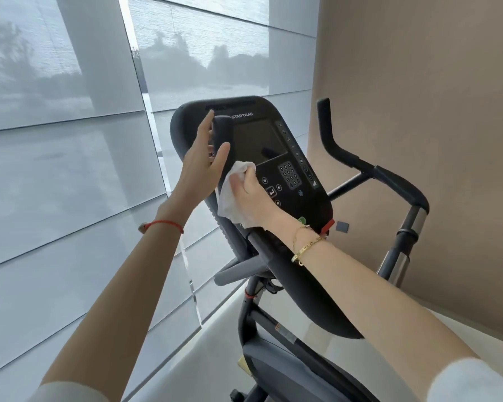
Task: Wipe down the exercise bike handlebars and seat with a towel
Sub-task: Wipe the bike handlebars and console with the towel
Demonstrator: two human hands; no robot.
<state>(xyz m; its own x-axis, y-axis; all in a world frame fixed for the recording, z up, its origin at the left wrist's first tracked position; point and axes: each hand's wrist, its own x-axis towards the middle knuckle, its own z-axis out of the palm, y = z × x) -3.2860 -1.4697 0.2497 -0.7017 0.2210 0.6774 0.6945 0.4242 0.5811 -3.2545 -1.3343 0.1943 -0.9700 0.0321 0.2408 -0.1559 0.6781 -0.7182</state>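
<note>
1. The right hand [251,195] has its grip closed around a crumpled white towel [233,195], fingers curled over it and pressing it against the left handlebar [222,140] of the exercise bike, low on the upright black grip.
2. The left hand [204,161] is open, fingers extended and thumb spread, palm laid against the upper part of the same handlebar; it clasps nothing fully.
3. The towel hangs down from the right hand, bunched between the palm and the bar, just beside the lower left corner of the console [273,152].
4. The console, marked STAR TRAC, shows a dark screen and a keypad, and tilts toward the person.
5. The right handlebar [346,158] rises well apart, near the tan wall [418,82].
6. A red string bracelet [163,226] sits on the left wrist; gold bracelets [307,245] circle the right wrist.
7. Shaded windows [70,140] fill the left side.
</note>
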